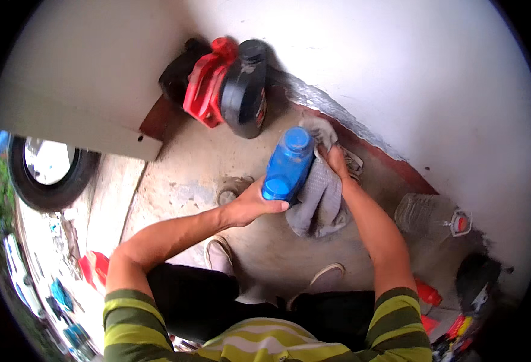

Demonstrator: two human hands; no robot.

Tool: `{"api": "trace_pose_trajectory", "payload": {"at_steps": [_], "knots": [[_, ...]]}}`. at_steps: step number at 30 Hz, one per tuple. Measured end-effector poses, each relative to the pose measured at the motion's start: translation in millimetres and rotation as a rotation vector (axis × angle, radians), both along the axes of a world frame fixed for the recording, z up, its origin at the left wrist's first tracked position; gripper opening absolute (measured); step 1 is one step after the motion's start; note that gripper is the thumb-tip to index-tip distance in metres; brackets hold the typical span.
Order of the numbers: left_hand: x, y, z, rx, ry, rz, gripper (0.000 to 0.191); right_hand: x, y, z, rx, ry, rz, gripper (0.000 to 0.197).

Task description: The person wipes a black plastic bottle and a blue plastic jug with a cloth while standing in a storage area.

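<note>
A translucent blue plastic bottle (288, 165) is tilted in front of me, with my left hand (252, 203) gripping its near end, the thumb across the bottom edge. To its right, my right hand (336, 163) holds a grey cloth (317, 199) that hangs down beside the bottle. Part of the cloth bunches above the fingers, which are mostly hidden by it.
Black (247, 90) and red plastic jugs (204, 86) stand in the corner by white walls (405, 68). A clear plastic bottle (421, 215) lies at the right. Outside at the left is a tyre (50, 199); dark and red items lie at lower right.
</note>
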State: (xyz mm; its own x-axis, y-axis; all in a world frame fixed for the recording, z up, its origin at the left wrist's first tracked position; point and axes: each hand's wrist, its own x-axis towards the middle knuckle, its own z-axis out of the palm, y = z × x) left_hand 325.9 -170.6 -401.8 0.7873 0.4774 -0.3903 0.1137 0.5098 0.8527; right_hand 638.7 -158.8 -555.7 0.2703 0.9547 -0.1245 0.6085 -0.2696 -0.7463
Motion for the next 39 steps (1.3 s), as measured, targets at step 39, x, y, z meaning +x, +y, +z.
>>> {"api": "trace_pose_trajectory", "payload": {"at_steps": [39], "knots": [[-16,21,28,0.094,0.319,-0.634,0.109,-14,-34,113,-0.097,0.585,0.309,0.056]]}}
